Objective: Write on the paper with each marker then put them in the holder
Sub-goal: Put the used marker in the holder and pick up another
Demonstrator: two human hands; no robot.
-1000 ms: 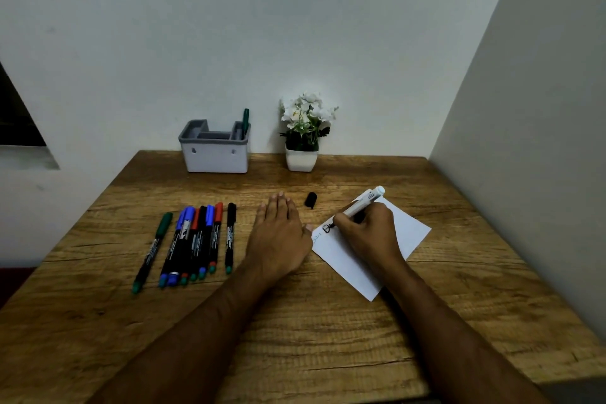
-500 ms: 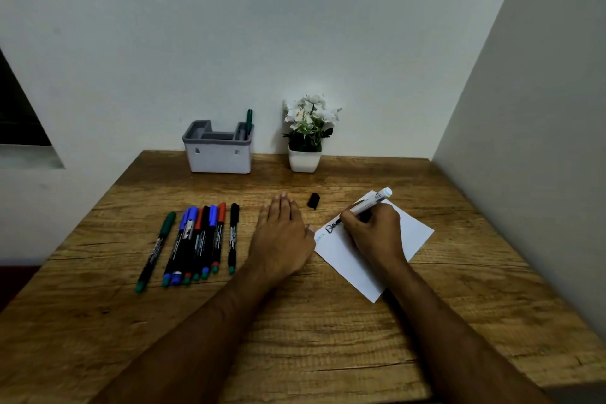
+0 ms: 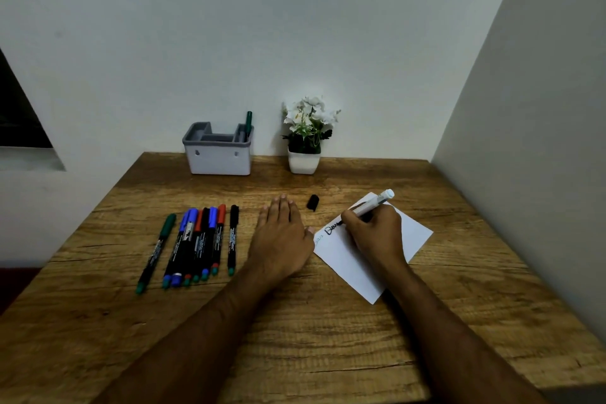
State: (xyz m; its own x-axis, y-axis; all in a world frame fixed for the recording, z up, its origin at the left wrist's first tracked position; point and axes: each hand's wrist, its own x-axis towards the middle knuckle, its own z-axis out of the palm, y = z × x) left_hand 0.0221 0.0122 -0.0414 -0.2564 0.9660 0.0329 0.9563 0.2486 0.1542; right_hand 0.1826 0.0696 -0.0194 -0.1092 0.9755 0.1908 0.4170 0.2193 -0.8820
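A white paper [image 3: 416,233] lies on the wooden table [image 3: 311,321], with black writing near its left corner. My right hand [image 3: 377,233] grips a white marker [image 3: 377,202] whose tip touches the paper beside the writing. Flat on the table, my left hand [image 3: 282,239] has its thumb at the paper's left corner. The marker's black cap [image 3: 313,202] lies just behind the paper. Several capped markers [image 3: 196,246] lie in a row to the left. The grey-white holder [image 3: 218,154] stands at the back with one green marker [image 3: 248,123] upright in it.
A small white pot of white flowers [image 3: 306,136] stands to the right of the holder against the back wall. A side wall [image 3: 531,141] runs along the table's right edge.
My right hand has moved the marker tip slightly rightward along the paper, and the black writing has grown longer. My left hand has stayed flat in place.
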